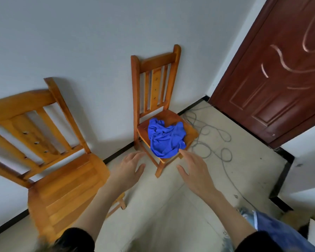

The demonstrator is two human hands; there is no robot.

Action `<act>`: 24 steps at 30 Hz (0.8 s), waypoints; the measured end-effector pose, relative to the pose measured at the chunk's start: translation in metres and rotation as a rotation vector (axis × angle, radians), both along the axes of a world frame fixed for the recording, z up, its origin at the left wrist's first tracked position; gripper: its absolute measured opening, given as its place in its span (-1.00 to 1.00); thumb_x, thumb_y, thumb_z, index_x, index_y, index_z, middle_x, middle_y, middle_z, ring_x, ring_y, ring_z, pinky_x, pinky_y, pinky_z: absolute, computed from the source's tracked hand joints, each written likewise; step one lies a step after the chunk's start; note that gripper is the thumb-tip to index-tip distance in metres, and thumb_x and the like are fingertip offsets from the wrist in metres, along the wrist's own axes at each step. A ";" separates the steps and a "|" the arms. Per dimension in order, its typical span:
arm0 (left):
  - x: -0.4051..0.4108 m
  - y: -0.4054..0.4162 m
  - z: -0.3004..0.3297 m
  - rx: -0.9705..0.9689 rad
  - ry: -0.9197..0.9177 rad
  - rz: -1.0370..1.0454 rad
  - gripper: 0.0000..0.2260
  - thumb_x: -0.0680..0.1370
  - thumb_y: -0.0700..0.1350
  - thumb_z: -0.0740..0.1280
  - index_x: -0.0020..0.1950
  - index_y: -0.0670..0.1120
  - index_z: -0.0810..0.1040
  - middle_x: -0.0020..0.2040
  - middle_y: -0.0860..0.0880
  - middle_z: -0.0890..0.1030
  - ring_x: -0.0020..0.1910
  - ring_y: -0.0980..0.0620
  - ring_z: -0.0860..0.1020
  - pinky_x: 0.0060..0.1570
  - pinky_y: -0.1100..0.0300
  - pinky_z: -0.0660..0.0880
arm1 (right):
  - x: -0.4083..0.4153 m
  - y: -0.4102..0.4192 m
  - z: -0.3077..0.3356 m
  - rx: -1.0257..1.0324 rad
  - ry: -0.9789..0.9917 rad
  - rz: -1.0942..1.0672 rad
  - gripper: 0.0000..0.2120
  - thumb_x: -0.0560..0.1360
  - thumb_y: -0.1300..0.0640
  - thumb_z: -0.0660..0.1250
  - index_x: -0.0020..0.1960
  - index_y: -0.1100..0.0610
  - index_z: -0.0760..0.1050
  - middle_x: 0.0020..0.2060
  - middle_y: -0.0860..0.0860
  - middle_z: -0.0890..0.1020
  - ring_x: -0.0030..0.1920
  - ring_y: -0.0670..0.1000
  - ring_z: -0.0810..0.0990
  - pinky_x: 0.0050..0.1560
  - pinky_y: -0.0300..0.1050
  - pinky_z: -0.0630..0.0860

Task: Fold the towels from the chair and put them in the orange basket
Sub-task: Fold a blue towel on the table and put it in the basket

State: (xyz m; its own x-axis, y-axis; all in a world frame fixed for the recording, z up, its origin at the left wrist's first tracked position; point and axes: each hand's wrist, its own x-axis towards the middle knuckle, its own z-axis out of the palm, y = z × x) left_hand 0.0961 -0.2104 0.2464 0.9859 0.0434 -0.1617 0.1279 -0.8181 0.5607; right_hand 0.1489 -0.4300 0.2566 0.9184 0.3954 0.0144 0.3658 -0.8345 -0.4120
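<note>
I count one blue towel [165,138], crumpled on the seat of the far chair [155,84], and a second wooden chair [49,160] at my left. My left hand [130,168] and right hand [195,171] reach out with fingers spread, holding nothing. Pale floor [244,170], grey cable [213,140] loops, white wall [80,42], brown door [280,79].

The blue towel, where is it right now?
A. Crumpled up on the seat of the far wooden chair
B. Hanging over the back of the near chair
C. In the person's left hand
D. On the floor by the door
A: the blue towel lies bunched on the seat of the far wooden chair, while the left hand and the right hand are open and empty.
</note>
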 end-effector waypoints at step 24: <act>0.246 -0.116 -0.279 -0.037 0.521 0.222 -0.58 0.61 -0.13 0.14 0.47 -0.01 0.20 0.44 -0.01 0.26 0.40 -0.01 0.25 0.36 0.11 0.23 | 0.306 -0.043 -0.298 -0.356 0.367 0.391 -0.49 0.60 0.07 0.10 0.51 0.06 0.04 0.47 0.05 0.19 0.49 0.04 0.08 0.44 0.18 -0.07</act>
State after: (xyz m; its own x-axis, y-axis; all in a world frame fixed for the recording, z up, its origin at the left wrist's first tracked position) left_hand 0.3426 -0.3268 -0.0325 0.7436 0.2255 -0.6294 0.5618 -0.7211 0.4055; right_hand 0.4551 -0.4729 -0.0412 0.6259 0.6242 -0.4676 0.5581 -0.7772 -0.2905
